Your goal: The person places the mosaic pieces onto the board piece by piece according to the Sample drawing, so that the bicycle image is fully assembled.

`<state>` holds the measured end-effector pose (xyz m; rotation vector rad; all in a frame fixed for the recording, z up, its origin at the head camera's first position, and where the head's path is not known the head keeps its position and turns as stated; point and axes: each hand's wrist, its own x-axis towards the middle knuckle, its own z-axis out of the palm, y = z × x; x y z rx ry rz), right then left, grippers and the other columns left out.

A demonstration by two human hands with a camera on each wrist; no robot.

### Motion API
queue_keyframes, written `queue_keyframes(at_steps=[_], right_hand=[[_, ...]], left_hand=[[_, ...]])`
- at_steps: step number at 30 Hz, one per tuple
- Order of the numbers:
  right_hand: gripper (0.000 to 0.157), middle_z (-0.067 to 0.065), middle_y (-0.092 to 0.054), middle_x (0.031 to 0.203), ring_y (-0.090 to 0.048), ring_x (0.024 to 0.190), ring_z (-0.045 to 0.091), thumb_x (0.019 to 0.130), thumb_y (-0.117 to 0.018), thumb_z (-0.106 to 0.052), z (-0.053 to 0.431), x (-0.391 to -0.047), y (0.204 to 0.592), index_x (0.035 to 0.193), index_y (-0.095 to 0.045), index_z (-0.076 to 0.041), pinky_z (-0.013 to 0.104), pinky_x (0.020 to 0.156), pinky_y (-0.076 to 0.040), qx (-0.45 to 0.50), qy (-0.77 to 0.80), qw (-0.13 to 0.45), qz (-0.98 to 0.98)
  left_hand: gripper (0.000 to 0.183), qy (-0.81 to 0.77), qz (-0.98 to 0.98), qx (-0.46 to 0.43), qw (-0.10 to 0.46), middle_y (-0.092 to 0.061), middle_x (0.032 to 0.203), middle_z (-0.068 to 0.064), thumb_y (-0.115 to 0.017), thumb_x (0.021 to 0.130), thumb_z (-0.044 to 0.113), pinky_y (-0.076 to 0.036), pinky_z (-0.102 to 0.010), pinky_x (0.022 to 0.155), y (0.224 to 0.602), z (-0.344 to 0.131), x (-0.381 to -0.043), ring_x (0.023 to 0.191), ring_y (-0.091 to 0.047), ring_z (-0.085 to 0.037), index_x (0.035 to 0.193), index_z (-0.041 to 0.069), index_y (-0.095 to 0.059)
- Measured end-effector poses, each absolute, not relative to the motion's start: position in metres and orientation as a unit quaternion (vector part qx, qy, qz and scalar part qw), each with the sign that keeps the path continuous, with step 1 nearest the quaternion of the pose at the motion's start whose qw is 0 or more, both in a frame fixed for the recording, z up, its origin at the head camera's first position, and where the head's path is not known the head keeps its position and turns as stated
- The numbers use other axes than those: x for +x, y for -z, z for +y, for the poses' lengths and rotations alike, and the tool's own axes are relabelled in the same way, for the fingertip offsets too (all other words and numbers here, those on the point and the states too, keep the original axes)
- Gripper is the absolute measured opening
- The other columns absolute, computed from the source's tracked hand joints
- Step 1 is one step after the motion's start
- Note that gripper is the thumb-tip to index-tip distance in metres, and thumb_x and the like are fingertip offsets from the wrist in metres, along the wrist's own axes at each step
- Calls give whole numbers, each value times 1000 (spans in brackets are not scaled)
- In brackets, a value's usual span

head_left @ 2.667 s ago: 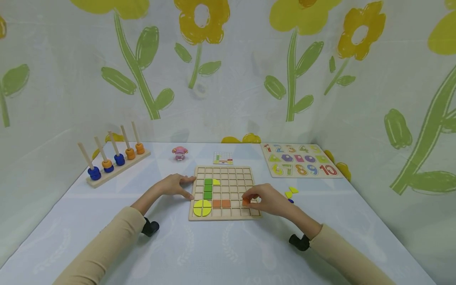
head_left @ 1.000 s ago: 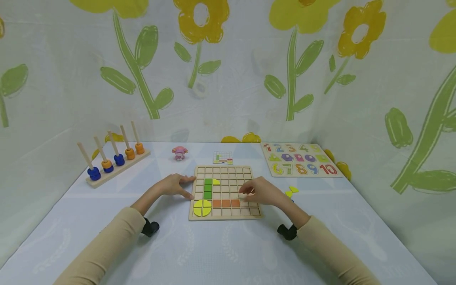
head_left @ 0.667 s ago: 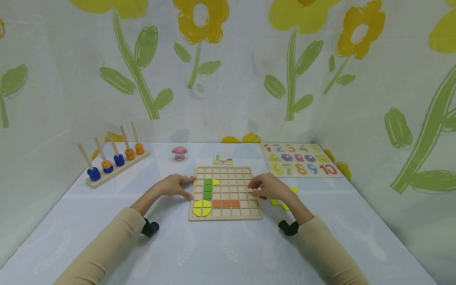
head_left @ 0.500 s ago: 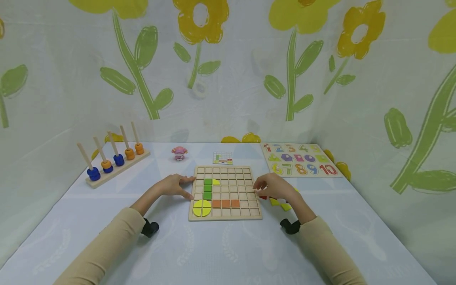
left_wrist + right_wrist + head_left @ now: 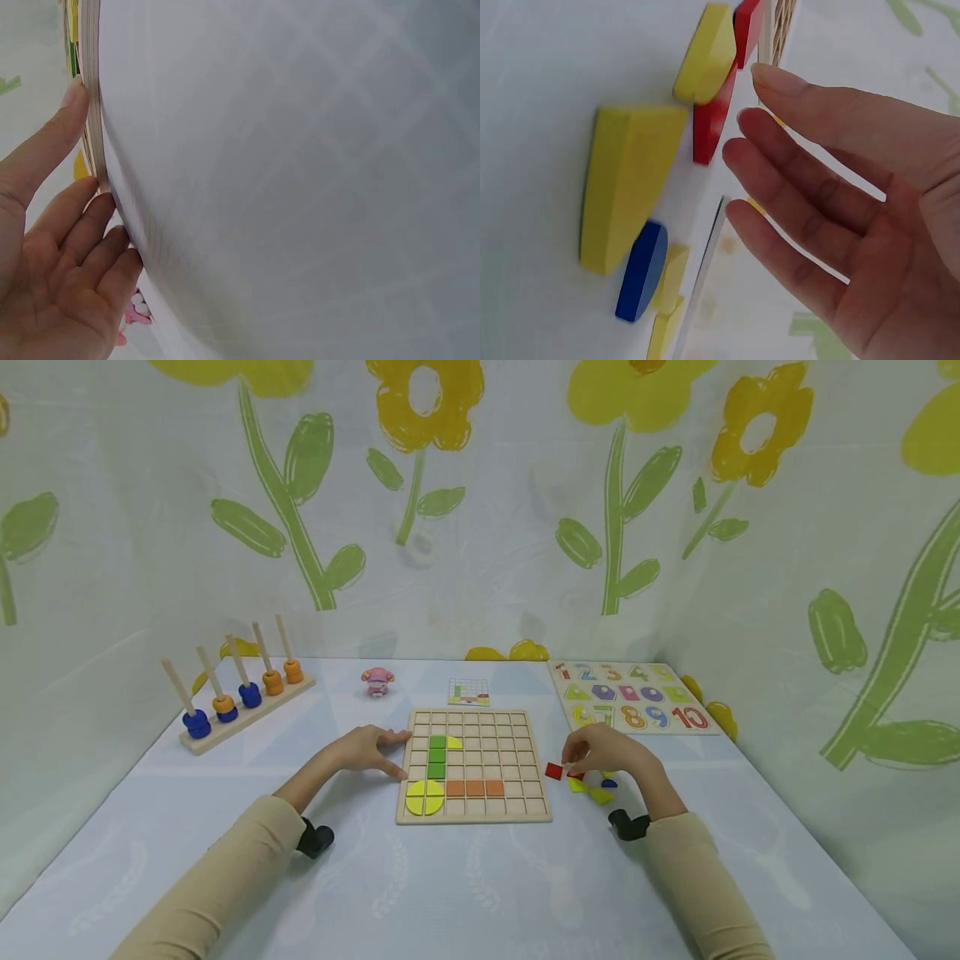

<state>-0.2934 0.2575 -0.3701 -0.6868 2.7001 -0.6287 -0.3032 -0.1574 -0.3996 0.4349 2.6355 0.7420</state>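
Observation:
A wooden grid board [image 5: 495, 756] lies flat in the middle of the table. In its cells sit several yellow quarter-circle tiles [image 5: 425, 797], a column of green squares [image 5: 437, 757] and a row of orange squares [image 5: 475, 788]. My left hand [image 5: 363, 749] touches the board's left edge with thumb and fingertips. Right of the board, my right hand [image 5: 615, 750] hovers over loose tiles, its fingers loosely bent and holding nothing. Beneath it lie a red square [image 5: 553, 771], another red tile [image 5: 714, 124], a blue tile [image 5: 642, 271] and yellow tiles [image 5: 626, 187].
A small pattern card [image 5: 468, 692] lies behind the board, with a pink figurine [image 5: 377, 682] to its left. At the far left stands a peg stacker [image 5: 247, 706] with blue and orange rings. A number puzzle [image 5: 633, 695] lies at the back right.
The orange square that my right hand pinched now sits in the row on the board. My right hand has moved right, over the loose tiles. My left hand has stayed put.

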Motion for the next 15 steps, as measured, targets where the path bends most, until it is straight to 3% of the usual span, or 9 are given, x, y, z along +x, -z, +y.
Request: queue_keyframes(at_steps=[15], right_hand=[[12, -4, -66, 84, -59, 77, 15, 81, -77, -9, 274, -300, 375, 90, -70, -13, 29, 73, -52, -234, 230, 174, 929]], left_hand=[[83, -262, 934, 159, 184, -35, 148, -26, -81, 77, 39, -28, -61, 106, 400, -158, -304, 138, -29, -44, 146, 15, -42]])
